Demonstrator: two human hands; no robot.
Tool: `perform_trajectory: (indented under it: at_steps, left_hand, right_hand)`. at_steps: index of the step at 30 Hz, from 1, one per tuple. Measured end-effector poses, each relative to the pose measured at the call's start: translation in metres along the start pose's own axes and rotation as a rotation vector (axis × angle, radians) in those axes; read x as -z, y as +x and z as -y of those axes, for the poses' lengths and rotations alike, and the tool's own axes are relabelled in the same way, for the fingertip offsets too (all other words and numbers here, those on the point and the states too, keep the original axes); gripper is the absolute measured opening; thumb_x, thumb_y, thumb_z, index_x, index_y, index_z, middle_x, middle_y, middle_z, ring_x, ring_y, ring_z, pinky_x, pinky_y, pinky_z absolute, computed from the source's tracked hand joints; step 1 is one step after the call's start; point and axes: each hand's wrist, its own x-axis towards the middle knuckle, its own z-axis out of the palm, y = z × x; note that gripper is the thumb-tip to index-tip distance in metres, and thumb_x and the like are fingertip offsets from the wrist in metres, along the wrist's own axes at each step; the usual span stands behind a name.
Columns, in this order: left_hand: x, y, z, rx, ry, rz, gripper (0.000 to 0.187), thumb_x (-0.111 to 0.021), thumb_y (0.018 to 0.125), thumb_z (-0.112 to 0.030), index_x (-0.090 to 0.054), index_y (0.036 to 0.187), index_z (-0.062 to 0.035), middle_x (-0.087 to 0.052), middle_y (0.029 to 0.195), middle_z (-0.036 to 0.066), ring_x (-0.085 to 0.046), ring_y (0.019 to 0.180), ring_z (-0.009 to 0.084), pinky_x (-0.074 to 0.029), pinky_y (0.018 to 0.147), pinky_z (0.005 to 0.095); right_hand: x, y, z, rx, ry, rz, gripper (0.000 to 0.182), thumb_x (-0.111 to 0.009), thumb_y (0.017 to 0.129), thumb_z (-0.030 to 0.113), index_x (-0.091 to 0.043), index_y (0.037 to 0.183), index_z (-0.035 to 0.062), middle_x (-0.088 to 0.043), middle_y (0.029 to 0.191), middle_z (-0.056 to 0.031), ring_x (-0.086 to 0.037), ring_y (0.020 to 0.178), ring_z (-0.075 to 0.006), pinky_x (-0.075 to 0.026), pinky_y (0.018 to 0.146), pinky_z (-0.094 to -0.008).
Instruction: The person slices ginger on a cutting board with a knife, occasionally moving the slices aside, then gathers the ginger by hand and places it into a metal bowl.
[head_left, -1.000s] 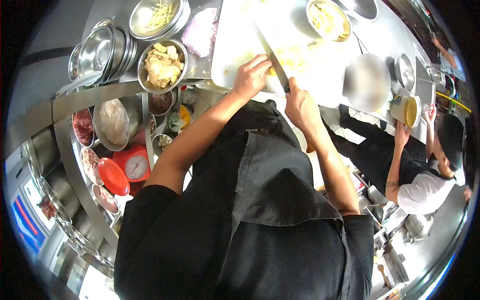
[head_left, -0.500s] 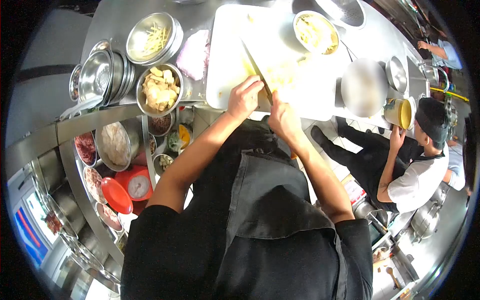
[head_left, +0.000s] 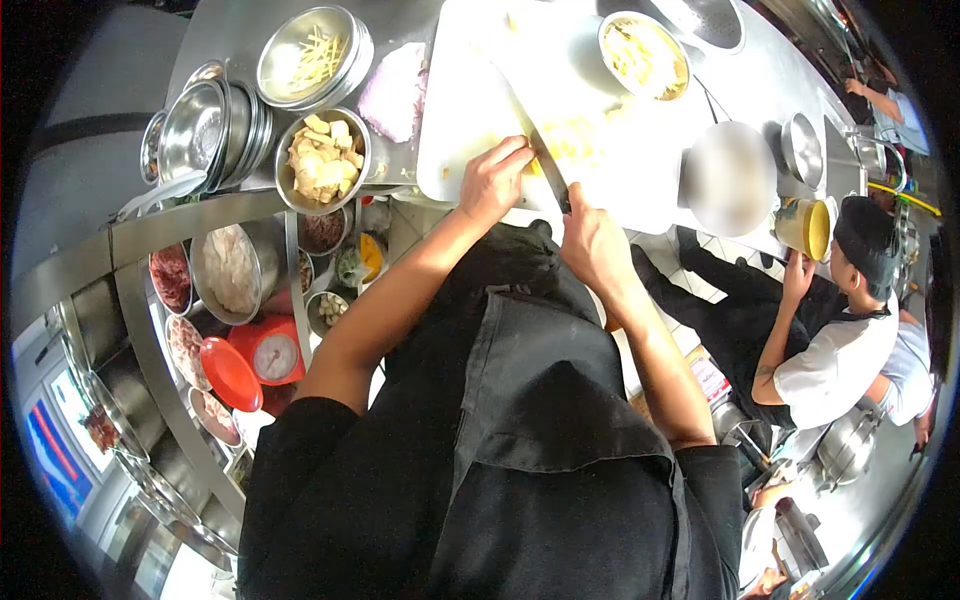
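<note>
Just beyond the dark apron, the right hand is closed round the handle of a knife, a little farther from the left hand than half a second ago. The left hand's fingers curl beside the blade; whether they pinch anything cannot be told. Pale yellow pieces lie right of the blade on a white board, steel bowls nearby on the metal counter. Farther off, a co-worker has a hand against a yellow tub, head nearer it than a second ago.
</note>
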Motion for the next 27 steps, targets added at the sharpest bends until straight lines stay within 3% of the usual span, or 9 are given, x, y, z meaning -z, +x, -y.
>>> perform_trajectory:
  at_steps: [18,25,27]
  left_hand:
    - [-0.001,-0.001,0.0,0.013,0.006,0.006,0.022,-0.06,0.071,0.006,-0.064,0.09,-0.0032,-0.064,0.098,0.01,-0.066,0.083,0.0294,-0.055,0.069,0.0368]
    - [0.0,-0.002,-0.001,0.039,-0.009,-0.003,0.016,-0.061,0.074,0.007,-0.066,0.088,0.0007,-0.066,0.096,0.012,-0.067,0.083,0.0299,-0.055,0.07,0.0363]
    - [-0.001,-0.001,-0.002,0.029,0.002,-0.009,0.015,-0.061,0.075,0.006,-0.066,0.088,0.0014,-0.066,0.096,0.012,-0.067,0.084,0.0299,-0.056,0.071,0.0364]
  right_hand:
    - [-0.021,0.016,-0.01,0.039,-0.073,-0.018,0.027,-0.057,0.085,0.003,-0.043,0.107,-0.0022,-0.062,0.071,-0.0296,-0.064,0.074,-0.0462,-0.05,0.066,-0.0515]
    - [0.004,-0.003,0.004,-0.052,-0.032,0.057,0.03,-0.055,0.087,0.005,-0.043,0.113,-0.0035,-0.06,0.073,-0.0324,-0.061,0.078,-0.0507,-0.047,0.071,-0.0557]
    - [0.007,-0.009,0.0,0.039,-0.081,-0.011,0.023,-0.055,0.085,0.004,-0.045,0.105,-0.0017,-0.062,0.068,-0.0284,-0.065,0.07,-0.0449,-0.052,0.062,-0.0516]
